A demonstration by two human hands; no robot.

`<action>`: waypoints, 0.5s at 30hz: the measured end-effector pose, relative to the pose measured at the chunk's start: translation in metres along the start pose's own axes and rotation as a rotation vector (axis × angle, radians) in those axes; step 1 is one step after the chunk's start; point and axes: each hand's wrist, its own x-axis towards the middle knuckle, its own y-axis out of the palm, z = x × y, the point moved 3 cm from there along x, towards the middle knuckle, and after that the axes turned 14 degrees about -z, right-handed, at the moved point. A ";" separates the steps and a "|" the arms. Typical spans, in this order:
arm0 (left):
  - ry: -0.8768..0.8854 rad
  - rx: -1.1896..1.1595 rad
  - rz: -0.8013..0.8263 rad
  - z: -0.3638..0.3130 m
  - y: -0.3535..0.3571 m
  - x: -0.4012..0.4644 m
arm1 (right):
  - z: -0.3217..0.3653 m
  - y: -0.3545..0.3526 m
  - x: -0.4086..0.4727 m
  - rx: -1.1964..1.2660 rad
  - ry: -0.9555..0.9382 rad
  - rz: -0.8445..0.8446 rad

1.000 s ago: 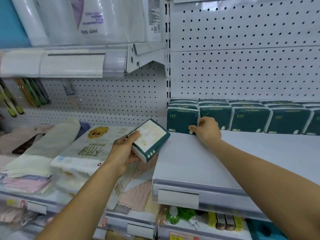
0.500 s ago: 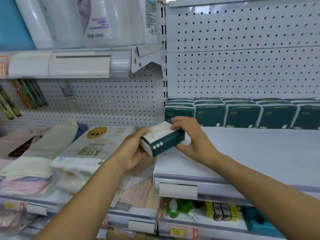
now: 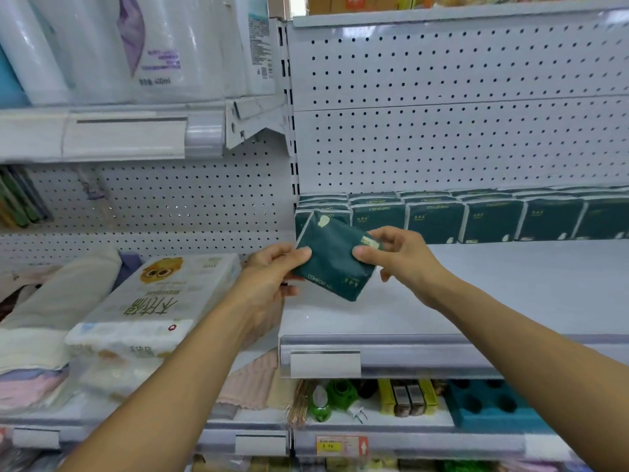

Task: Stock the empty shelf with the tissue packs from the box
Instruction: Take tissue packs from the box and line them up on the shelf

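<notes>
A dark green tissue pack [image 3: 335,257] is held tilted in the air above the left front part of the white shelf [image 3: 476,301]. My left hand [image 3: 272,270] pinches its left edge and my right hand [image 3: 398,253] pinches its right edge. Behind it, a row of matching green tissue packs [image 3: 493,219] stands along the back of the shelf against the pegboard, stacked at least two deep. The box is out of view.
To the left, a lower shelf holds a large white tissue bundle [image 3: 160,301] and folded towels [image 3: 51,318]. Big white packages [image 3: 136,46] sit on the shelf above it. Below are small green and yellow goods [image 3: 374,396] and a blue tray [image 3: 490,407].
My right hand left the back row and took the pack's right edge. Both hands turned the pack so that its dark green face shows, and lifted it toward the back row.
</notes>
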 end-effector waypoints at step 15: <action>0.417 0.390 -0.205 -0.004 0.033 0.056 | -0.033 -0.053 0.039 -0.305 -0.171 -0.175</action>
